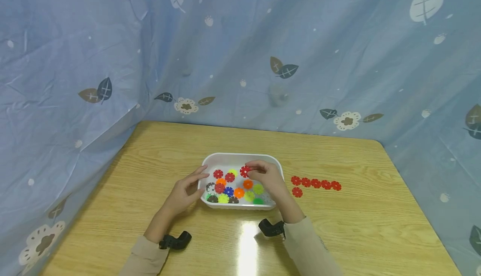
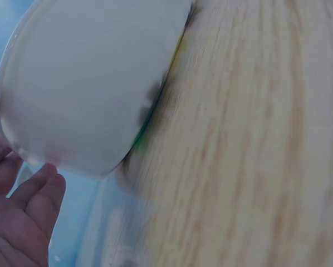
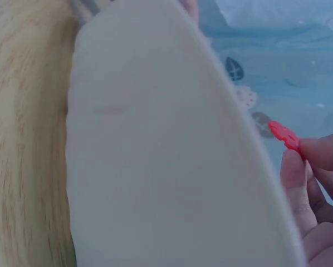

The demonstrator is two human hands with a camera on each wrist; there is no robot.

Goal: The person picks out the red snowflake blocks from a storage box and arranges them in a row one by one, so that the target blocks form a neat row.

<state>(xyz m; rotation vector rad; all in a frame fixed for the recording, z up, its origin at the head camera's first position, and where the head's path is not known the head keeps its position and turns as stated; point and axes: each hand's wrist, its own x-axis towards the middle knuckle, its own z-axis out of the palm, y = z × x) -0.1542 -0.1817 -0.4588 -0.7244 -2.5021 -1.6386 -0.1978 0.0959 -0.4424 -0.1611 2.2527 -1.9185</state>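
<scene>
Between thumb and fingers my right hand point(image 1: 266, 178) pinches a red notched disc point(image 1: 245, 171) above the white plastic tub point(image 1: 242, 205). The right wrist view shows the same red disc point(image 3: 284, 135) edge-on at the fingertips, beside the tub's wall. My left hand point(image 1: 184, 191) touches the tub's left rim, its fingers spread and slightly bent. In the left wrist view those fingers point(image 2: 41, 192) lie against the tub's end. Inside the tub are several notched discs: red, an orange disc point(image 1: 239, 192), a blue disc point(image 1: 228, 191), yellow, green, white and dark ones.
On the wooden table point(image 1: 368, 226), right of the tub, several red discs lie in a row point(image 1: 316, 183). One more red disc point(image 1: 297, 192) sits just below the row's left end. A blue patterned curtain point(image 1: 240, 50) hangs behind and at the sides.
</scene>
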